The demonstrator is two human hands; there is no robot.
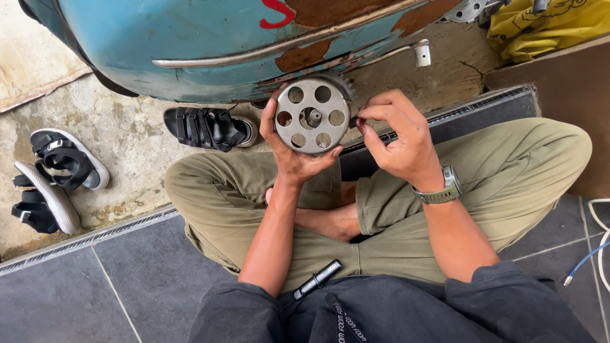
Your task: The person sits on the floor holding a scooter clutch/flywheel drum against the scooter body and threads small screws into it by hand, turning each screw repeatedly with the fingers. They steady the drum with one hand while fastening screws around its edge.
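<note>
My left hand (289, 155) holds up a round grey metal disc (312, 115) with several round holes and a small hub in its middle, gripping it from below and from the left. My right hand (395, 136), with a wristwatch (445, 187) on its wrist, pinches at the disc's right edge with fingertips together; what lies between the fingertips is too small to tell. I sit cross-legged in olive trousers, the disc above my knees. A black pen-like tool (318, 279) lies in my lap.
A rusty blue scooter body (210, 44) with a chrome trim strip stands just beyond the disc. Black sandals (206, 127) lie under it, two more sandals (54, 181) at the left. A yellow cloth (546, 25), a brown board (559, 95) and cables (594, 254) are at the right.
</note>
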